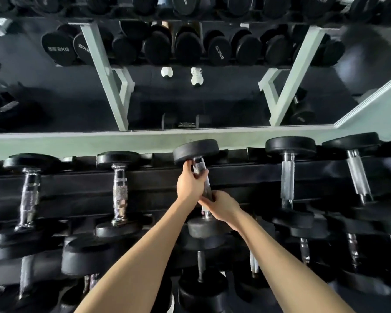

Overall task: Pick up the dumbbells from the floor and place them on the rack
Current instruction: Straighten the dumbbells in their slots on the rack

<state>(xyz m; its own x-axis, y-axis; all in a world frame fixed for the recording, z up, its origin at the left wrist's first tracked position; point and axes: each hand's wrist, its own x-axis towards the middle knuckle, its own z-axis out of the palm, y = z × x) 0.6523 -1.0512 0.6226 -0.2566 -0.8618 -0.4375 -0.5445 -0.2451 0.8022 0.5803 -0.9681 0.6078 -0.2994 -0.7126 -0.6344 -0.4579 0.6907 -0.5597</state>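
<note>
A black dumbbell with a chrome handle lies across the top tier of the black rack, its far head near the wall and its near head toward me. My left hand grips the upper part of the handle just under the far head. My right hand grips the lower part of the handle just above the near head. Both forearms reach up from the bottom of the view.
Other dumbbells rest on the same tier: two to the left and two to the right. Lower tiers hold several more. A mirror above the rack reflects the racks and white shoes.
</note>
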